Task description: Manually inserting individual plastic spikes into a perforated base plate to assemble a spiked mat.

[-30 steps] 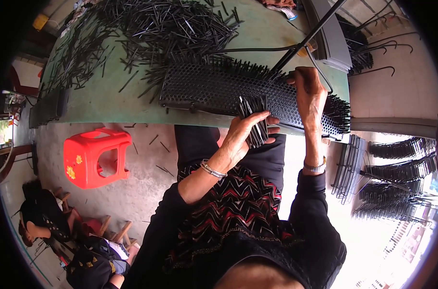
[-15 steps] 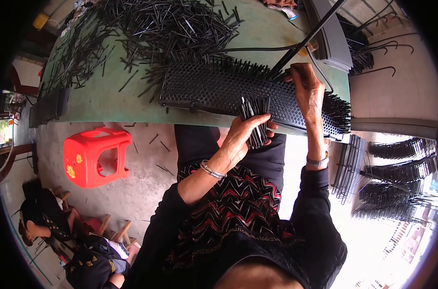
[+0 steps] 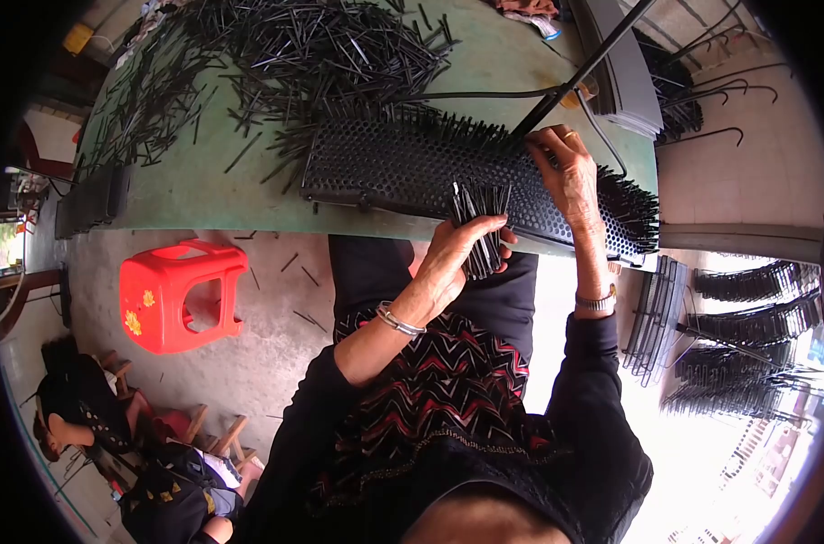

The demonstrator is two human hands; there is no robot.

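Along the green table's (image 3: 203, 190) near edge, left hand (image 3: 453, 258) clutches a bundle of black sticks (image 3: 480, 227) ready as supply; right hand (image 3: 571, 172) fingers pinch down on the perforated black panel (image 3: 394, 168).

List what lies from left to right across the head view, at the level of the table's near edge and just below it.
Red plastic stool → left hand holding a bundle of black sticks → right hand on the black perforated panel → stacked black racks on the floor at far right.
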